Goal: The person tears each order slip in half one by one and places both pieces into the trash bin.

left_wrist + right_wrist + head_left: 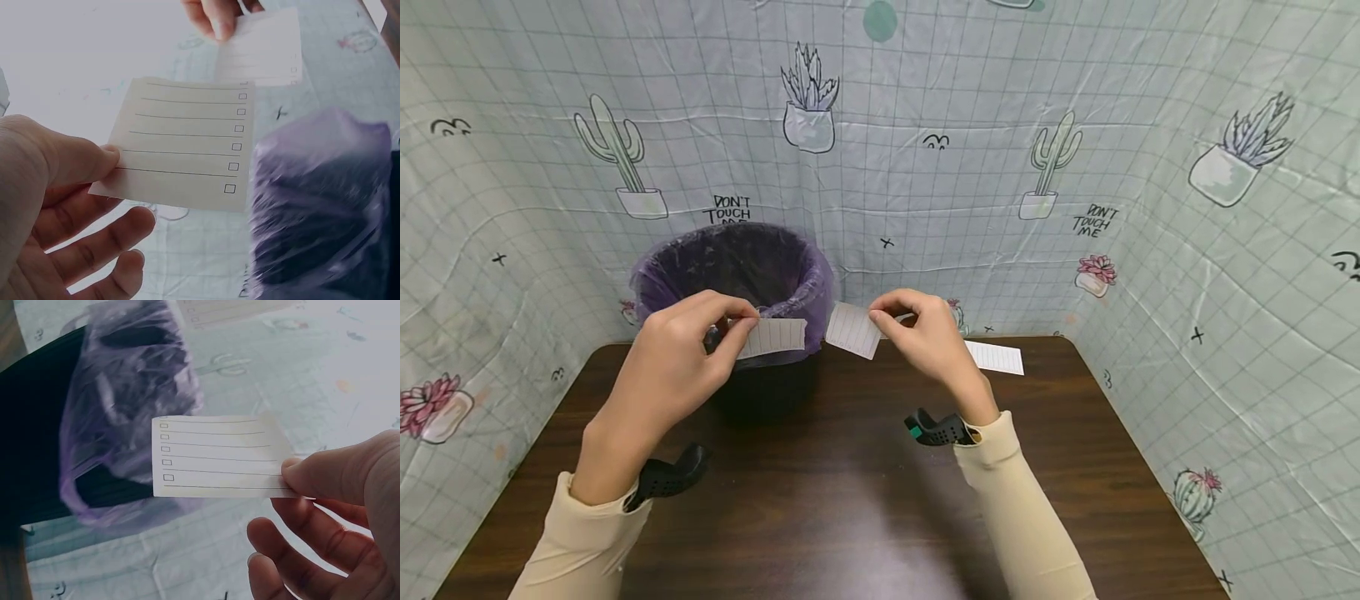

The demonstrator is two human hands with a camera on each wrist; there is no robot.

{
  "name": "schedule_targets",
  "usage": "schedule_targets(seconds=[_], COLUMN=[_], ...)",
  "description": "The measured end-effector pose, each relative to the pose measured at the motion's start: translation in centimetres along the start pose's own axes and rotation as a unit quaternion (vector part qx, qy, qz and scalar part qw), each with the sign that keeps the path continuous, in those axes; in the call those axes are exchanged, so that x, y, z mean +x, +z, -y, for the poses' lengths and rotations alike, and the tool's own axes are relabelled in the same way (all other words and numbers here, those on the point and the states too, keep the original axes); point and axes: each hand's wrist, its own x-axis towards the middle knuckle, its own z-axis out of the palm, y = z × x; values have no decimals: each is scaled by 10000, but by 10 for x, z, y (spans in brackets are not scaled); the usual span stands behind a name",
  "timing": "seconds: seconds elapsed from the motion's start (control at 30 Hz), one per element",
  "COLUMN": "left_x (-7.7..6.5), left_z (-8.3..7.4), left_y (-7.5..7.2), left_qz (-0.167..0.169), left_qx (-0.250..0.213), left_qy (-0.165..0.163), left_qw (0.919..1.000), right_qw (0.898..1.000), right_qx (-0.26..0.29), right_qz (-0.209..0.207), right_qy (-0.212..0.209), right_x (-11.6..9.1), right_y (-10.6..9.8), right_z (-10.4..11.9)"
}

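My left hand (681, 358) pinches a piece of lined paper (778, 335) between thumb and fingers, in front of the trash can's near side. Lines and small checkboxes show on this piece (181, 147) in the left wrist view. Another lined piece of paper (853, 331) is pinched at its edge by my right hand (921, 333), just right of the can; its checkboxes run down the far side of the piece (215, 459) in the right wrist view. The two pieces are apart. Behind them stands a black trash can (767, 392) with a purple plastic liner (816, 283) folded over its rim.
A third lined sheet (996, 358) lies on the dark wood table (850, 500) near its back edge, partly behind my right hand. A cactus-print cloth (895, 183) hangs behind the table and along both sides.
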Motion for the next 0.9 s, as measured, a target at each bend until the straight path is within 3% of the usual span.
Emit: schedule_targets(seconds=[0.57, 0.9], left_x=[23, 26], left_z=[23, 47], left_y=[-26, -27], left_qz=[-567, -751], left_qx=[192, 56], left_qy=[-11, -586], left_qw=[9982, 9954], right_qw=[9990, 9986], right_qx=[151, 86], right_qz=[68, 178], right_qy=[-406, -483], right_x=[45, 69], right_y=[5, 18], right_z=[33, 37])
